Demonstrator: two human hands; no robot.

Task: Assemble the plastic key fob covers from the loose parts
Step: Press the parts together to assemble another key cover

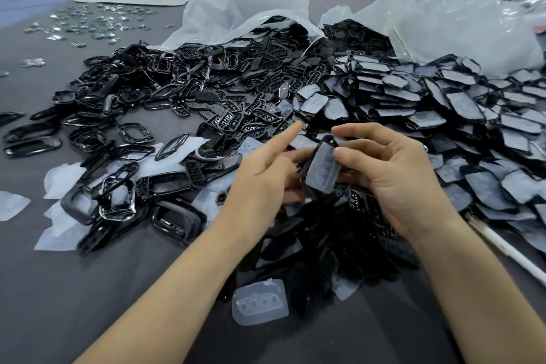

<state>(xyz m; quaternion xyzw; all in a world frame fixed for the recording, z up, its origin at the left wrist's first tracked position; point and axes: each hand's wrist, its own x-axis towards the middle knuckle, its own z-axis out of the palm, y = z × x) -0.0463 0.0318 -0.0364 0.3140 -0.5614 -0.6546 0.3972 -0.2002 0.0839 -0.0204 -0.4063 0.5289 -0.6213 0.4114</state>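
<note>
1. My right hand (393,177) grips the key fob cover (320,170) just right of the frame's centre. The thumb presses on its pale translucent face and the other fingers curl behind it.
2. My left hand (266,180) holds the same cover from the left, with the thumb at its edge and the lower fingers curled beneath. The index finger sticks out straight toward the upper middle. This hand looks slightly blurred.
3. The cover stands tilted, black-rimmed, raised above the heap.
4. Directly under my hands I see a dark pile of black parts (339,245).
5. At bottom centre one loose translucent pad (260,301) with a row of round dimples lies flat on the grey table (88,289).
6. Left of centre, black ring frames (133,97) are spread out, some resting on pale pads.
7. In the middle are black button plates (236,109) with cut-outs.
8. Across the right side, pale-faced stacked covers (443,103) overlap like shingles.
9. At the top, two clear plastic bags (251,9) lie open, with parts spilling from their mouths.
10. In the upper left, small shiny metal pieces (88,23) lie scattered.
</note>
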